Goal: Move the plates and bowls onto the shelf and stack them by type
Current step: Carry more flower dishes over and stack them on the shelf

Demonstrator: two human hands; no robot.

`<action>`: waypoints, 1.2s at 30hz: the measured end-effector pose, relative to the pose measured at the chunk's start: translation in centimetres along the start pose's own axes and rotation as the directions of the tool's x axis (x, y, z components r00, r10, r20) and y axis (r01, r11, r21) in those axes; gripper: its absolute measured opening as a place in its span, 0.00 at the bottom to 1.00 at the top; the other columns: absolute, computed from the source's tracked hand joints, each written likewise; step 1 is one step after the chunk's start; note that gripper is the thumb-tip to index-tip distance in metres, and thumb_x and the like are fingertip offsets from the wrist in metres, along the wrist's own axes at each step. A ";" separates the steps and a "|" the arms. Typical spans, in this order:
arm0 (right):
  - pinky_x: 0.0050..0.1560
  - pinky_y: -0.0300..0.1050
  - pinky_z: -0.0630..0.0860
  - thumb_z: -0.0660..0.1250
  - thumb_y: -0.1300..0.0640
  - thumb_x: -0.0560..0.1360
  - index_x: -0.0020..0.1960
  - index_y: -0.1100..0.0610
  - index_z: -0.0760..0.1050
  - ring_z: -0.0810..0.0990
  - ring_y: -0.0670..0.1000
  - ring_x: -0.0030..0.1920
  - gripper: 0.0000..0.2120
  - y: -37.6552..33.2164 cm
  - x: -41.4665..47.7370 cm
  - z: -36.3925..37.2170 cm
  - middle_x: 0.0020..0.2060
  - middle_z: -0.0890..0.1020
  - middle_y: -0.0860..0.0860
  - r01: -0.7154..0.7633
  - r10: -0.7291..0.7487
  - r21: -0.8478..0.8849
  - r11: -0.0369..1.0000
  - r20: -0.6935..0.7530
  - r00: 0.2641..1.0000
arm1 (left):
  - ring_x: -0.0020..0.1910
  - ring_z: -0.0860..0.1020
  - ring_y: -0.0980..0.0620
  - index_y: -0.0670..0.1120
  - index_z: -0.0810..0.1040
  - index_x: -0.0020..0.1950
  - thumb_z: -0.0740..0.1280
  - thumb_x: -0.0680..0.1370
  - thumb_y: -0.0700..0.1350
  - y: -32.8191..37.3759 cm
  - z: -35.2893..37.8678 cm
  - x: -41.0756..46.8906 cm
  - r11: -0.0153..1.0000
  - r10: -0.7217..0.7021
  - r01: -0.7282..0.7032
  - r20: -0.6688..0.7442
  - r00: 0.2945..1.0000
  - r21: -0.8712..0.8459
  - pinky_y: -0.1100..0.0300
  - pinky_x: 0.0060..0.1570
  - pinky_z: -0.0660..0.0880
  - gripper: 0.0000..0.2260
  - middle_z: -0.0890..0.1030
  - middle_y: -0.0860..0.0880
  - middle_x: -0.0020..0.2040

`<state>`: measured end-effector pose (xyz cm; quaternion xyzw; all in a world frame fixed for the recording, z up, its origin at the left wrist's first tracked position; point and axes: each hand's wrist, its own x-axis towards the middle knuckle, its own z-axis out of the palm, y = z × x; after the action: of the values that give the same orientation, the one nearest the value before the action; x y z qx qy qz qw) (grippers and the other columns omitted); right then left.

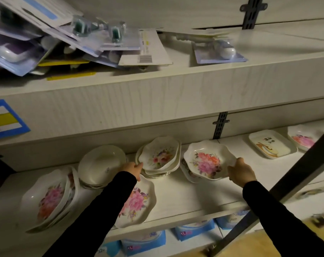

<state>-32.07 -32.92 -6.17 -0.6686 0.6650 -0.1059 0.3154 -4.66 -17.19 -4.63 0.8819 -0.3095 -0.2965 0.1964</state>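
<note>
Head view: I am looking down at a white shelf [185, 197] of dishes, with both arms in black sleeves reaching in.
right hand [242, 172]: curled on the near right rim of the pink-flower dish, thumb on top and fingers under the edge.
pink-flower dish [209, 162]: right of centre on the shelf, tilted a little toward me, over other dishes whose edges show under its left side. I cannot tell if it rests on them or is lifted clear.
left hand [132, 169]: fingertips meet the left rim of the bouquet stack. Whether they pinch it or only touch it, I cannot tell.
bouquet stack [160, 154]: scalloped dishes with a small flower spray, nested unevenly at the shelf's middle, just left of the pink-flower dish.
single flowered dish [139, 203]: at the front edge, partly under my left forearm, just in front of the bouquet stack.
plain white bowls [101, 162]: nested, just left of the left hand, toward the back.
tilted stack [50, 199]: large flowered dishes leaning at the far left, just beside the plain white bowls.
rectangular plate [271, 144]: dark lettering, lying flat, well right of the right hand.
flowered rectangular plate [302, 139]: beside it, partly crossed by a dark bar [287, 186].
blister packs [83, 39]: heaped on the board above.
blue packs [144, 242]: below the shelf, marked XL.
</note>
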 end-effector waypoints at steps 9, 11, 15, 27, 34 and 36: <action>0.45 0.45 0.69 0.57 0.59 0.77 0.52 0.60 0.63 0.79 0.63 0.51 0.07 0.3 -2.5 -0.8 0.51 0.80 0.65 0.039 -0.038 0.044 0.998 -0.016 0.999 | 0.32 0.78 0.33 0.33 0.76 0.40 0.66 0.76 0.42 -0.4 1.6 4.8 0.959 -0.168 0.187 0.104 0.980 -0.212 0.51 0.33 0.72 0.11 0.76 0.36 0.24; 0.45 0.45 0.69 0.57 0.59 0.77 0.52 0.61 0.63 0.79 0.63 0.51 0.06 0.4 -2.9 -0.8 0.51 0.80 0.65 0.041 -0.041 0.036 0.998 -0.027 0.999 | 0.25 0.76 0.39 0.35 0.74 0.33 0.66 0.75 0.39 -0.8 1.9 5.4 0.959 -0.180 0.196 0.094 0.979 -0.204 0.57 0.36 0.69 0.12 0.72 0.45 0.14; 0.45 0.44 0.69 0.57 0.59 0.77 0.51 0.60 0.61 0.79 0.63 0.52 0.06 0.2 -4.0 -1.0 0.51 0.80 0.65 0.037 -0.036 0.020 0.999 -0.037 0.999 | 0.07 0.62 0.59 0.40 0.67 0.29 0.62 0.76 0.38 -0.4 2.1 5.2 0.956 -0.140 0.159 0.091 0.986 -0.248 0.70 0.14 0.61 0.15 0.67 0.51 0.12; 0.50 0.51 0.75 0.58 0.58 0.77 0.50 0.59 0.61 0.80 0.64 0.51 0.06 0.6 -8.3 -1.7 0.53 0.80 0.65 0.011 -0.007 0.039 0.999 -0.087 0.996 | 0.23 0.65 0.48 0.40 0.69 0.26 0.61 0.76 0.41 -2.3 -0.2 4.5 0.938 -0.009 -0.011 -0.055 0.998 -0.346 0.61 0.29 0.61 0.17 0.65 0.51 0.10; 0.51 0.56 0.78 0.58 0.57 0.77 0.49 0.59 0.63 0.80 0.64 0.49 0.06 2.5 -11.7 -1.6 0.51 0.79 0.65 0.000 0.009 0.079 0.997 -0.121 0.993 | 0.23 0.62 0.49 0.41 0.68 0.25 0.61 0.77 0.40 -4.2 -1.5 2.9 0.946 0.188 -0.208 -0.102 0.977 -0.248 0.59 0.31 0.59 0.19 0.65 0.52 0.12; 0.49 0.53 0.76 0.58 0.57 0.77 0.49 0.59 0.63 0.79 0.64 0.50 0.06 3.2 -12.7 -1.7 0.52 0.79 0.64 0.000 0.008 0.075 0.997 -0.112 0.994 | 0.25 0.63 0.48 0.41 0.69 0.27 0.61 0.77 0.40 -4.6 -1.6 1.5 0.936 0.241 -0.264 -0.122 0.963 -0.235 0.60 0.31 0.59 0.18 0.67 0.49 0.17</action>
<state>-36.84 -21.01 -3.18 -0.6481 0.6786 -0.1674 0.3025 -0.66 -14.59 -6.45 0.8157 -0.3712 -0.2649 0.3559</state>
